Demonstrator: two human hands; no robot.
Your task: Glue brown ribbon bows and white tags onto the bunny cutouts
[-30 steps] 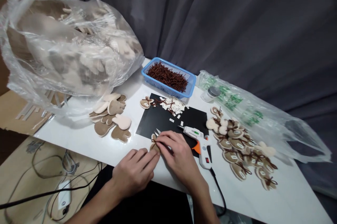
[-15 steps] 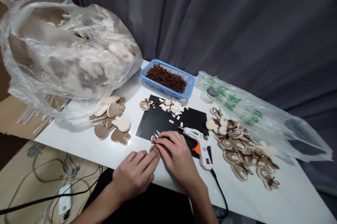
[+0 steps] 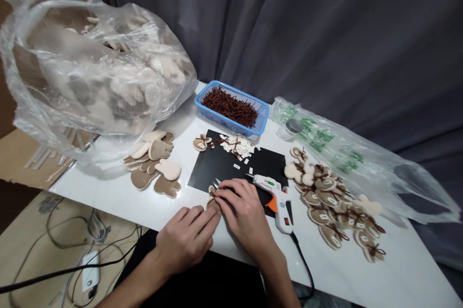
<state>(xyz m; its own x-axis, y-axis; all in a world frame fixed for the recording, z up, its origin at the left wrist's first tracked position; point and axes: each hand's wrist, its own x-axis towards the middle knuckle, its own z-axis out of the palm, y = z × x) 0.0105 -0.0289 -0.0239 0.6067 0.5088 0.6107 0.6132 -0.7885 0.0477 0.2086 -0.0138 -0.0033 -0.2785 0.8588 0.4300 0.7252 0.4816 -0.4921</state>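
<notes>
Near the table's front edge, a tan bunny-shaped plush piece (image 3: 213, 204) with a dark brown bow (image 3: 212, 195) lies between my hands. My left hand (image 3: 188, 231) is closed, its fingertips holding the lower side of the piece. My right hand (image 3: 248, 214) pinches at the bow with thumb and fingers. Two pointed metal tips (image 3: 216, 183) stick out beside the right fingers; the rest of that tool is hidden. To the right, a white glue gun (image 3: 277, 197) with an orange trigger lies on a black mat (image 3: 204, 173).
White labels (image 3: 238, 146) are scattered on the mat. Behind stands a blue basket (image 3: 263, 122) of brown bows (image 3: 229, 106). Plain bunny pieces (image 3: 168, 185) lie left, bowed and labelled ones (image 3: 329, 197) right. A big plastic bag (image 3: 108, 71), a jar (image 3: 289, 129) and a cable (image 3: 303, 262) are around.
The view has shifted very slightly. Both hands stay at the plush piece and its bow with almost no visible movement.
</notes>
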